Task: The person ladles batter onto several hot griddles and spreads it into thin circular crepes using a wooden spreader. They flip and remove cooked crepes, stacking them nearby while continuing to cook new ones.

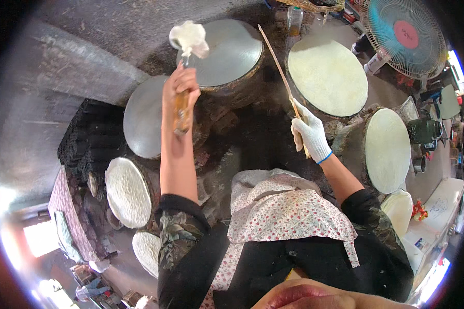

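Note:
My left hand (179, 85) is bare and grips the wooden handle of a brush whose white cloth head (189, 37) is raised over the edge of a bare round metal griddle (229, 51). My right hand (310, 135), in a white glove, is shut on a long thin wooden stick (278, 66) that slants up and to the left between the griddles. A second bare griddle (144, 118) lies under my left forearm. Thin pale round sheets cover the griddle at the upper right (327, 77) and the one at the right (387, 150).
Two more pale discs lie at the lower left (127, 191) (147, 252). A blue and red electric fan (404, 36) stands at the upper right. A white counter (438, 211) with small items runs along the right side. I wear a floral apron (283, 211).

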Demonstrator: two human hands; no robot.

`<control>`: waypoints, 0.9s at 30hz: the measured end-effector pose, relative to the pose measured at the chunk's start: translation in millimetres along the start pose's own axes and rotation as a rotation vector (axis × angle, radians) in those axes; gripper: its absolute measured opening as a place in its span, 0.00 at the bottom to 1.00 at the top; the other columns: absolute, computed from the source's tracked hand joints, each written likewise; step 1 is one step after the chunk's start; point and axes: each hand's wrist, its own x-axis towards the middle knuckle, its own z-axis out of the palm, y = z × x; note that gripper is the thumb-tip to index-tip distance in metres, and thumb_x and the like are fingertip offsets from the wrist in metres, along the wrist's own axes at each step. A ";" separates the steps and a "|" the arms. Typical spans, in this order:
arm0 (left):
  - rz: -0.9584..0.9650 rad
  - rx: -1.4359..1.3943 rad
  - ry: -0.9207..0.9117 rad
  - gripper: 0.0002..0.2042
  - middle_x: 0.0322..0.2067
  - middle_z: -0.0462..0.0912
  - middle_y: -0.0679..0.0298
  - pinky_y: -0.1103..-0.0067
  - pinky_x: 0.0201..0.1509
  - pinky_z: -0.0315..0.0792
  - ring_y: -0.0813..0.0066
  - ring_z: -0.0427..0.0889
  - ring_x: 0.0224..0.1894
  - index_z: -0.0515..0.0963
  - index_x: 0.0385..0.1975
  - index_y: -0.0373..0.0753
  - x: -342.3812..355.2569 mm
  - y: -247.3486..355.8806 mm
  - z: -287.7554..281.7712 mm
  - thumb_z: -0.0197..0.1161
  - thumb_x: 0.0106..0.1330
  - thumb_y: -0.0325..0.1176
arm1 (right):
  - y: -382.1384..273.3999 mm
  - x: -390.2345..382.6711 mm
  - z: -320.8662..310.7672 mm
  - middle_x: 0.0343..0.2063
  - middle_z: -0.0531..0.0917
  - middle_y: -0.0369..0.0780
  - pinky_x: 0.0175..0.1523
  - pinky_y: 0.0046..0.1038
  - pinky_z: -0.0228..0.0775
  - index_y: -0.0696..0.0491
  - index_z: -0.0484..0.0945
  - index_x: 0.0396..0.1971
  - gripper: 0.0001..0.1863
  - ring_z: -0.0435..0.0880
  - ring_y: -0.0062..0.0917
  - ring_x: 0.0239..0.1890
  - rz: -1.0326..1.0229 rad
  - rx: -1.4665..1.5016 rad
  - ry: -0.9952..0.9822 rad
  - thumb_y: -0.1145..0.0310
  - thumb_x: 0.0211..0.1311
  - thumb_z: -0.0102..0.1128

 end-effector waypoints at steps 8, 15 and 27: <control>0.111 1.052 0.500 0.17 0.20 0.69 0.72 0.84 0.18 0.68 0.85 0.68 0.17 0.71 0.67 0.41 145.3 -29.9 -83.3 0.52 0.83 0.35 | 22.3 56.5 29.8 0.20 0.74 0.31 0.15 0.23 0.64 0.40 0.68 0.77 0.35 0.68 0.16 0.12 0.117 -0.002 0.246 0.75 0.70 0.52; -0.034 2.423 0.361 0.27 0.38 0.88 0.51 0.59 0.45 0.80 0.47 0.86 0.40 0.63 0.78 0.62 174.5 11.5 -139.6 0.51 0.80 0.37 | 45.2 104.9 89.0 0.22 0.73 0.28 0.21 0.20 0.59 0.44 0.73 0.74 0.35 0.65 0.11 0.17 0.200 -0.075 0.496 0.78 0.65 0.56; 0.459 2.597 0.152 0.28 0.33 0.87 0.51 0.60 0.38 0.81 0.50 0.87 0.33 0.59 0.80 0.61 208.6 105.6 -146.9 0.50 0.80 0.39 | 108.8 171.3 187.5 0.67 0.80 0.46 0.63 0.25 0.73 0.47 0.68 0.76 0.30 0.86 0.29 0.60 -0.002 -0.325 0.687 0.68 0.75 0.58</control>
